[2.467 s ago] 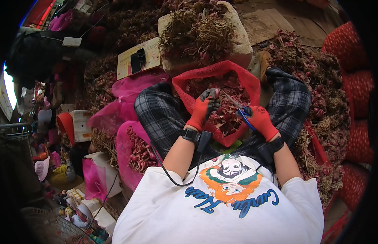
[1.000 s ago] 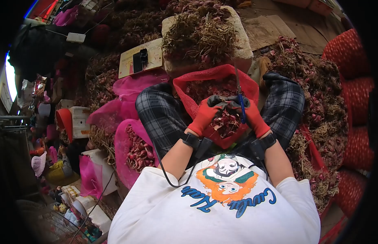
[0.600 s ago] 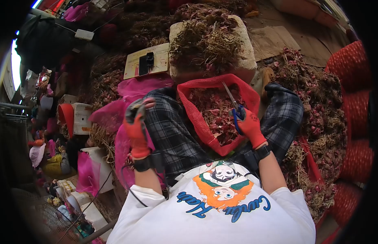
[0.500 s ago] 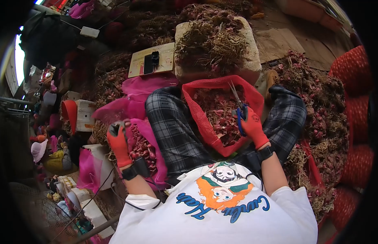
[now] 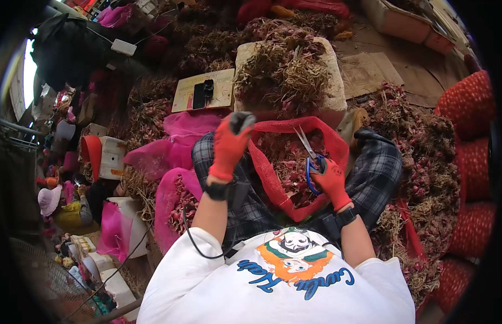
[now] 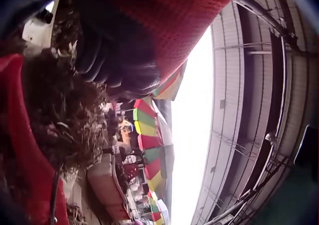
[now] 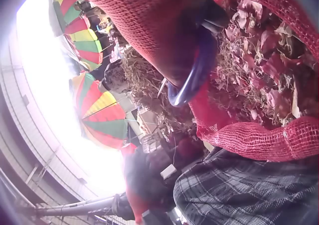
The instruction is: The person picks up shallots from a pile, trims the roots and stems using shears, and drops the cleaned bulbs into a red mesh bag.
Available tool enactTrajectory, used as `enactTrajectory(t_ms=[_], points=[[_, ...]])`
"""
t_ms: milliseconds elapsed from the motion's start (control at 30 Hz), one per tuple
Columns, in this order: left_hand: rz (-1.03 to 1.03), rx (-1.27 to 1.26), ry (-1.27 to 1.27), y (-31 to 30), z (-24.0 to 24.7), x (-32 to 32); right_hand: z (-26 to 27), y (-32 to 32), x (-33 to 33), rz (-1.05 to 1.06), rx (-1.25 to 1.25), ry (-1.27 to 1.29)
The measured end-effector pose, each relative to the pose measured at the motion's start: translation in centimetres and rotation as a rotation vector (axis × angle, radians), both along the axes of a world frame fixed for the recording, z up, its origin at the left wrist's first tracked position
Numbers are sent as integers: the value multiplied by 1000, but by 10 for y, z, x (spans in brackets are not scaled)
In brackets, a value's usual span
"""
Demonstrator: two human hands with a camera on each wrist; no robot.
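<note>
In the head view the left hand [image 5: 231,146], in a red and grey glove, is raised over the left knee, just left of the red mesh bag [image 5: 339,139]. Its fingers [image 6: 102,68] look curled in the left wrist view, with nothing seen in them. The right hand [image 5: 331,181] grips blue-handled scissors [image 5: 310,148], blades parted and pointing up over the bag's opening. A blue handle loop [image 7: 192,85] shows by that hand in the right wrist view. Inside the bag are reddish skins and dry stalks [image 5: 286,156]. Shallots [image 5: 182,208] fill a pink mesh bag at the left.
A pale foam block [image 5: 331,70] bears a heap of dried shallots [image 5: 294,70]. Beside it, a phone [image 5: 199,95] lies on a yellowish board [image 5: 224,83]. More shallots [image 5: 418,156] spread at the right, before stacked red sacks [image 5: 469,102]. A cable hangs from the left wrist.
The left hand went from the red bag to the pink bag at the left, then came back up and right to the knee, its pinkish item no longer seen. The right hand kept the scissors.
</note>
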State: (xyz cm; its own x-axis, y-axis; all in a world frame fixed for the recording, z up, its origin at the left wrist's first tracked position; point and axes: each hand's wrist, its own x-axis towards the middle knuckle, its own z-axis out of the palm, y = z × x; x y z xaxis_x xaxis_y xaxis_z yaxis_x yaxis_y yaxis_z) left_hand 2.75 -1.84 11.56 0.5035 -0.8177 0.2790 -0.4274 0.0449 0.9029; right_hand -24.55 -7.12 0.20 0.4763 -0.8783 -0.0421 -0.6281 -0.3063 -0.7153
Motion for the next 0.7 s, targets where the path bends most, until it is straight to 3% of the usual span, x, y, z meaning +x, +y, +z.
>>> enactTrajectory(t_ms=[33,100,233,300,433,467,500,533,633,700], points=[[-61,165,142,-29,-9,-14,-1,0,-1,-2,19,-14],[-51,191,-232,-90,-92,-12,-6,-1,-2,-30,-30,-19],[162,514,-463,-146,-163,-32,-1,-3,-8,-57,-31,-29],[237,590,-589,-148,-160,-33,3,-4,-6,-52,8,-26],[-59,375,-145,-144,-130,14,3,-8,-4,-77,100,-144],[-21,315,-161,-145,-132,28,5,-10,-2,-70,242,-218],[-80,260,-103,-139,-100,30,11,-11,-1,-59,384,-290],[-139,246,-129,-143,-101,46,18,-12,1,-45,527,-362],[-274,260,-136,-147,-81,68,42,-35,11,10,1162,-608],[-309,286,26,-151,-83,79,60,-58,25,39,1235,-632]])
